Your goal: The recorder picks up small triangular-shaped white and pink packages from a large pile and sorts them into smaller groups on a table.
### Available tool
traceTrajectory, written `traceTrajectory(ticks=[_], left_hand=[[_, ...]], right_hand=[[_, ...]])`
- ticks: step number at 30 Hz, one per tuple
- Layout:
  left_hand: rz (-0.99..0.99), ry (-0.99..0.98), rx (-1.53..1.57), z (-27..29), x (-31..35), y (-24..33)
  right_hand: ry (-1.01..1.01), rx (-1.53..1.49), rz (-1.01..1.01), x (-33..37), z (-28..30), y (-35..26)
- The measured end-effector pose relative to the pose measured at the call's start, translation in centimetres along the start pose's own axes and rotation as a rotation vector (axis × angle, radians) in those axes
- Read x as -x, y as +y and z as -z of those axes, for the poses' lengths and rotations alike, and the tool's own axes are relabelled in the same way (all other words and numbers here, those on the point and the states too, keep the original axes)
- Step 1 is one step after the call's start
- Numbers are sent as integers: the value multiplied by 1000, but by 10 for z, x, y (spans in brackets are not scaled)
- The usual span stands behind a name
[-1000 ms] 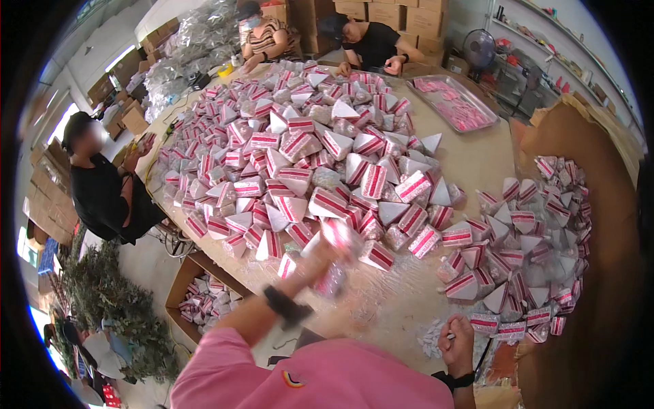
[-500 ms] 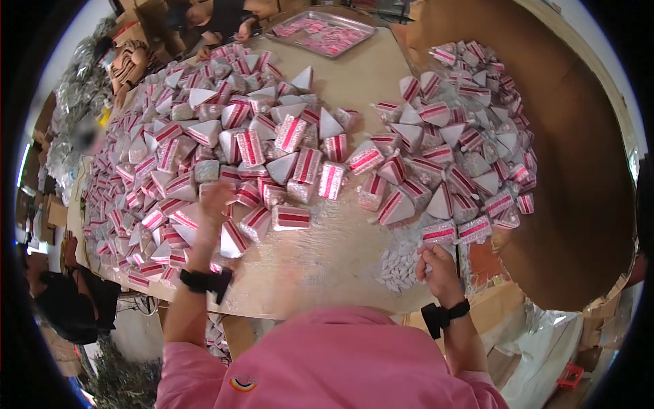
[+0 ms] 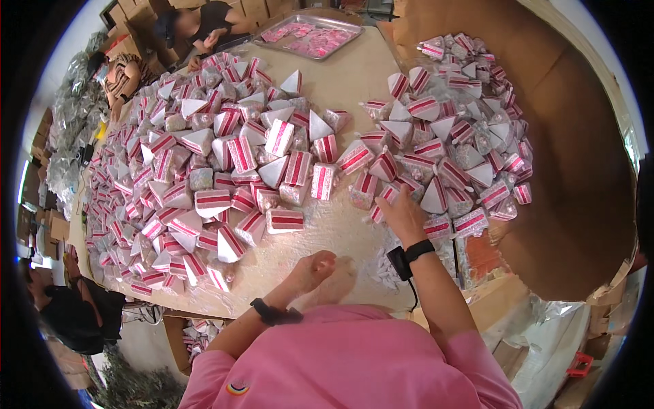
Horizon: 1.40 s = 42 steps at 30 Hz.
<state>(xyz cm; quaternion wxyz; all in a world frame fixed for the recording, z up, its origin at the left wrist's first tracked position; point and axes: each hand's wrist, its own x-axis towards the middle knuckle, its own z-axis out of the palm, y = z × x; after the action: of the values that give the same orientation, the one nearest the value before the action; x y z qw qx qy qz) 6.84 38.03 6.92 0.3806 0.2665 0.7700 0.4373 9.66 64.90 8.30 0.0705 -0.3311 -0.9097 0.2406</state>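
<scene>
My right hand (image 3: 405,217) reaches into the near left edge of the right-hand pile. Its fingers close on a plastic-wrapped wedge shaped like a cake slice (image 3: 383,202), pink and white with a red stripe; the hand covers part of it. Low over the bare near part of the table, my left hand (image 3: 312,270) is curled closed, and whatever its fingers may hold is hidden. Beneath my right wrist lies a heap of small white pieces (image 3: 387,269), partly covered by the forearm.
A large pile of similar wrapped slices (image 3: 204,170) spreads over the left of the table (image 3: 361,75). A metal tray (image 3: 344,42) with flat pink pieces sits at the far edge. Brown cardboard (image 3: 572,170) walls the right side. Other people (image 3: 211,27) work at the far left.
My left hand has drawn back from the left pile toward me and curled. The right hand has moved from the small white pieces up to the slice. My view has shifted slightly.
</scene>
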Motion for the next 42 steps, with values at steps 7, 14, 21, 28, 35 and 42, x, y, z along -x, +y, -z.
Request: traceTrajectory(ticks=[7, 14, 21, 28, 35, 42], left_hand=[[-26, 51, 20, 11, -2, -7], [12, 0, 613, 8, -22, 52], [68, -118, 965, -6, -37, 59], [-225, 234, 904, -10, -36, 55], [-205, 98, 588, 15, -5, 78], [-7, 1, 844, 15, 4, 52]], right_hand=[[34, -338, 151, 12, -21, 35], [-753, -1158, -22, 59, 22, 22], [-212, -765, 219, 92, 17, -11], [-783, -1357, -209, 122, 11, -21], [-281, -900, 315, 123, -35, -12], [-768, -1237, 50, 131, 16, -17]])
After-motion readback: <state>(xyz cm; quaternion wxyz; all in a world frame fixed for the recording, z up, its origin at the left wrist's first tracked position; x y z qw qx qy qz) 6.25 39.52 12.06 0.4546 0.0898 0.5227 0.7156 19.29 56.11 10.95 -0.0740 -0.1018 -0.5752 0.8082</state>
